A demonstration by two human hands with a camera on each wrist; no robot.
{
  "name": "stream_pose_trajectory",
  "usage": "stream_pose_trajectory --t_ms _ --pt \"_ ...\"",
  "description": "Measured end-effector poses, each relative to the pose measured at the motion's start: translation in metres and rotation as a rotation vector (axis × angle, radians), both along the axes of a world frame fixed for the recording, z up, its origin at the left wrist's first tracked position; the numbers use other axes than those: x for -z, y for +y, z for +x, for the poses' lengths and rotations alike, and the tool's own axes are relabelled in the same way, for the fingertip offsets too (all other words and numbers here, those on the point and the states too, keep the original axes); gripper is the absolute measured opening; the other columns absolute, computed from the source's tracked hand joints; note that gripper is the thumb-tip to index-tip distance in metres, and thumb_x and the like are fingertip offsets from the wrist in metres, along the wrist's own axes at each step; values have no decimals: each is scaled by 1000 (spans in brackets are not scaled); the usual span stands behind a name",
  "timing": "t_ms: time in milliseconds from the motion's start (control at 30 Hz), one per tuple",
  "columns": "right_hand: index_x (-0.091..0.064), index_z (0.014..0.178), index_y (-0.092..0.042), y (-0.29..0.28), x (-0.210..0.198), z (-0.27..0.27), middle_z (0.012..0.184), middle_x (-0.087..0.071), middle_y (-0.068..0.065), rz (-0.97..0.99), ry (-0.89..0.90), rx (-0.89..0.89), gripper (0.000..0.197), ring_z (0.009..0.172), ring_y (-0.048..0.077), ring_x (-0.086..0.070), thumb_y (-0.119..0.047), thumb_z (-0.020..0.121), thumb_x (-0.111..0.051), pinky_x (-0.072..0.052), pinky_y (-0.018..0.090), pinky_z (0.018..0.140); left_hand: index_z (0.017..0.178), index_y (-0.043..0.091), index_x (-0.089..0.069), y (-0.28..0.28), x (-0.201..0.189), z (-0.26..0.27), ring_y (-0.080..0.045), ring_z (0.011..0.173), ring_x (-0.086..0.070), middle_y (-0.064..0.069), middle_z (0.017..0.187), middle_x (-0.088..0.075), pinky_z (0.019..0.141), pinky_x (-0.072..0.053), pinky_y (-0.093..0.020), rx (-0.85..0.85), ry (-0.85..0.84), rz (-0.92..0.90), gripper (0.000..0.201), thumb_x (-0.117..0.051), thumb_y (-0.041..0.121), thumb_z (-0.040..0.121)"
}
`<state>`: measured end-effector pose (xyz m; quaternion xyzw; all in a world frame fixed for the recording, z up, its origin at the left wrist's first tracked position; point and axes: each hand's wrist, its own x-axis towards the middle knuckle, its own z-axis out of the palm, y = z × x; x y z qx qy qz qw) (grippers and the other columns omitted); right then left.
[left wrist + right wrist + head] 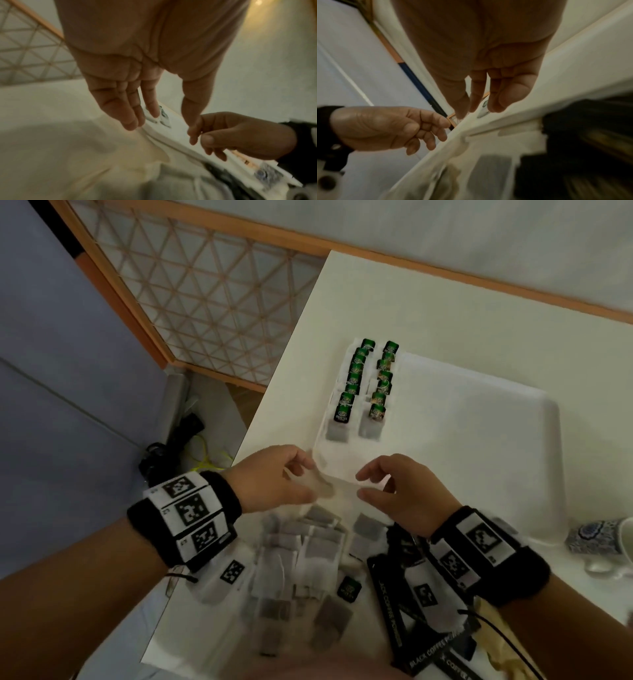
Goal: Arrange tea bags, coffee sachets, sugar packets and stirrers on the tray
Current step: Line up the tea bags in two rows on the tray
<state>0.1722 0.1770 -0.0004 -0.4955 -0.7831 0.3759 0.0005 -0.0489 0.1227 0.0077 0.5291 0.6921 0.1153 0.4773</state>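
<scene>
- Nearest the person, black coffee sachets [428, 642] lie in a loose heap on the white table [445, 313], under the right wrist.
- Just left of them sprawls a jumble of loose tea bags [301, 563], one green tag [349, 589] showing among them.
- Above that jumble both hands meet at the near edge of the tray [479, 440].
- The left hand [270, 479] has its fingers curled, its grip pinching one end of a pale tea bag [322, 482]. The bag is blurred.
- The right hand [397, 491] sits opposite, finger and thumb near together at the bag's other end; whether its grip truly clamps the bag I cannot tell.
- Further out, on the tray's left side, two neat rows of tea bags with green tags [368, 381] lie overlapping.
- Off to the right, beside the tray, stands a blue-patterned cup [596, 537].
- Beyond the table, a lattice screen [205, 285] leans at the left.
</scene>
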Motion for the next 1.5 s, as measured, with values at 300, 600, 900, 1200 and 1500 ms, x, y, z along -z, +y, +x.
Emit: stream_pose_trajectory --t_ms 300,600,900,1200,1500 --pt "-39 132 -35 -64 -3 -2 131 -40 -12 28 -84 -198 73 109 7 -50 -57 70 -71 -47 28 90 143 31 -19 -87 10 -14 -15 125 -35 8 137 -28 101 -41 -37 259 330 -20 115 -82 56 50" --pt "-28 138 -30 -81 13 -40 132 -40 -5 18 -209 -167 95 118 17 -46 -53 60 -78 -44 33 88 141 31 -22 -98 29 16 -24 116 -44 -1 126 -31 94 -47 -41 145 336 69 104 -83 44 58" --pt "-49 104 -24 -88 14 -39 107 -41 -4 12 -197 -130 59 92 13 -44 -45 58 -78 -38 25 70 113 18 -42 -95 29 25 -22 93 -53 -1 116 -28 86 -51 -35 101 266 61 69 -82 33 59" --pt "-54 125 -26 -92 12 -21 110 -59 -10 -164 75 72 54 100 9 -56 -26 75 -76 -48 26 88 124 24 -47 -86 26 23 -8 79 -48 4 95 -44 62 -36 -15 -19 67 101 61 -79 20 72" --pt "-70 96 -26 -70 -7 1 87 -71 -7 -147 221 131 24 82 6 -66 -19 74 -75 -56 26 77 83 11 -64 -78 33 19 -18 75 -55 1 79 -56 58 -37 -21 83 159 119 21 -74 28 74"
